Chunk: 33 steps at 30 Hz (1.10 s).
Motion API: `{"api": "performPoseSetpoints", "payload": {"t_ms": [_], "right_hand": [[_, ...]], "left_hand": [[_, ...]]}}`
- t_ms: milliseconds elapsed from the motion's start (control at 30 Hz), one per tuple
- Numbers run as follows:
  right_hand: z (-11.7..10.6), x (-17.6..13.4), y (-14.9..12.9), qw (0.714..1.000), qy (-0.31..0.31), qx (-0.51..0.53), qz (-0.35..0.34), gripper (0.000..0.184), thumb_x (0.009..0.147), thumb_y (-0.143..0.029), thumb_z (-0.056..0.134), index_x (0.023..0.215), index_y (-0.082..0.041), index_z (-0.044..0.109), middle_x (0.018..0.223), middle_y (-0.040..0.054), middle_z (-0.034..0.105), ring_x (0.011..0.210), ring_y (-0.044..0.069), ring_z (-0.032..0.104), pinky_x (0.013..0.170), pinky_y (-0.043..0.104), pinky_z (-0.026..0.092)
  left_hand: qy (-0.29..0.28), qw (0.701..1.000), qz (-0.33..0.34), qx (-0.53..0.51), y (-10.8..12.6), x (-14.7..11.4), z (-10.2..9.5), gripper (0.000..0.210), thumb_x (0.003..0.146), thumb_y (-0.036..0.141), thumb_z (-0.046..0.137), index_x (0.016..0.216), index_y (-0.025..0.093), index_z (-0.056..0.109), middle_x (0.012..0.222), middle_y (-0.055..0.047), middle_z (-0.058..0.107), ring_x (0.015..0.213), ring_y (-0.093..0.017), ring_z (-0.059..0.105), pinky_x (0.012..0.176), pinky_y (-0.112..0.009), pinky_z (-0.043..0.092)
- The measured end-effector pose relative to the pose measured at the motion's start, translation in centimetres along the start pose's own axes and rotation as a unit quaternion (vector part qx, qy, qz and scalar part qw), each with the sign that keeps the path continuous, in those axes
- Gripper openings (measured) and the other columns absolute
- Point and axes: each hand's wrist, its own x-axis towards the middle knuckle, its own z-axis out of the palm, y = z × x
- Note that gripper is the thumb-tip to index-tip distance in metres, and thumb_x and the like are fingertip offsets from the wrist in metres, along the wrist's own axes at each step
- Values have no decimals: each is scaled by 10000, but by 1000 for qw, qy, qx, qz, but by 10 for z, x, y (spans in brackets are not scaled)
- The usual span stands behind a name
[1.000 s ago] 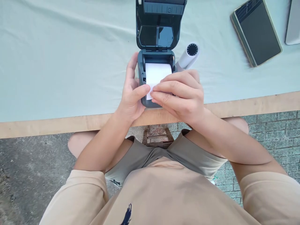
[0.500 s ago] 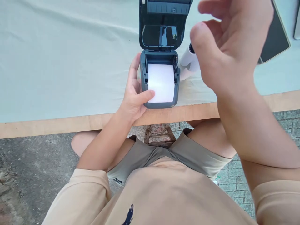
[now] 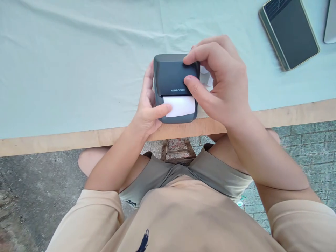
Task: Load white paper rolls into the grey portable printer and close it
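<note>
A dark grey label printer (image 3: 170, 75) marked NIIMBOT is held at the table's near edge, its lid down. White label paper (image 3: 181, 106) comes out below the lid and lies over the printer's front. Wrapped round the printer's left side, my left hand (image 3: 148, 112) presses its thumb on the paper. My right hand (image 3: 223, 77) rests on the lid's right part with thumb and forefinger; its other fingers curl behind the far right corner. Partly covered by that hand, a white roll (image 3: 208, 77) lies beside the printer.
A pale green cloth (image 3: 78, 70) covers the table, which has a bare wooden edge (image 3: 65, 138). At the upper right lies a dark-screened phone (image 3: 294, 33) on a box-like base. Another flat device (image 3: 331, 28) is cut off at the right. A wooden stool (image 3: 178, 154) shows below.
The printer's lid has swung down from open to closed, covering most of the paper. My right hand has come down and left onto the lid. My left hand keeps its hold.
</note>
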Motion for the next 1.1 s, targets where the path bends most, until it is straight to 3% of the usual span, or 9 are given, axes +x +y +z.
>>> {"api": "performPoseSetpoints", "payload": {"t_ms": [133, 267, 467, 533, 667, 800, 933, 1000, 1100], "right_hand": [[-4, 1, -5, 998, -25, -50, -28, 113, 860, -233, 580, 972, -233, 597, 1112, 78, 630, 1091, 186, 585, 894, 334, 506], [-7, 3, -8, 996, -50, -72, -32, 185, 855, -258, 603, 1037, -242, 575, 1147, 72, 627, 1078, 205, 585, 862, 342, 498], [-3, 2, 1, 993, -26, -102, -59, 261, 875, -384, 585, 1072, -212, 588, 1130, 87, 641, 1137, 246, 570, 1001, 387, 447], [-4, 2, 4, 993, -25, -92, -66, 290, 898, -401, 534, 1087, -189, 592, 1117, 97, 642, 1114, 234, 580, 979, 384, 459], [-11, 3, 7, 994, -60, -58, -68, 276, 925, -411, 486, 1119, -233, 569, 1160, 75, 627, 1110, 208, 583, 972, 396, 467], [-21, 7, 9, 987, -114, -31, -106, 371, 881, -442, 565, 1181, -225, 540, 1233, 105, 593, 1175, 219, 555, 957, 398, 483], [-27, 9, 10, 978, -168, -21, -120, 475, 842, -456, 648, 1255, -292, 480, 1320, 92, 534, 1251, 187, 506, 999, 352, 477], [-27, 9, 9, 981, -135, -36, -135, 476, 823, -459, 676, 1228, -275, 504, 1269, 96, 557, 1205, 195, 527, 974, 347, 483], [-24, 8, 6, 990, 22, -60, -126, 285, 819, -455, 684, 960, -235, 569, 910, 44, 594, 885, 177, 592, 771, 332, 489]], "left_hand": [[-15, 999, 14, -26, 1, 0, 2, 647, 714, 398, 728, 1294, 324, 452, 1237, -40, 604, 1284, -297, 540, 1030, -433, 506], [-4, 999, 26, -40, 1, 1, 6, 496, 804, 313, 655, 1262, 321, 465, 1183, -41, 617, 1288, -281, 531, 1042, -427, 487], [-16, 998, 29, -45, 2, 2, 5, 353, 875, 200, 521, 1206, 318, 492, 1161, 2, 614, 1215, -247, 575, 992, -423, 509], [-30, 998, 22, -58, 3, 3, 4, 270, 928, 287, 489, 1190, 324, 537, 1152, -3, 630, 1296, -272, 508, 1025, -452, 488], [-10, 998, -4, -69, 3, 6, 3, 370, 996, 444, 331, 1283, 326, 532, 1215, 1, 649, 1461, -253, 315, 1149, -467, 389], [43, 999, 6, -19, 1, 6, 6, 369, 951, 484, 437, 1293, 368, 517, 1301, 15, 621, 1421, -248, 388, 1125, -413, 425], [76, 997, 28, 13, -1, 4, 7, 387, 940, 444, 477, 1319, 362, 484, 1303, 8, 617, 1362, -263, 465, 1078, -424, 462], [90, 995, 24, 24, -1, 4, 6, 405, 930, 449, 491, 1327, 372, 474, 1301, 5, 618, 1357, -266, 470, 1064, -420, 472], [98, 995, 20, 20, -3, 6, 5, 366, 924, 448, 506, 1283, 380, 509, 1260, 3, 635, 1357, -260, 475, 1048, -404, 488]]}}
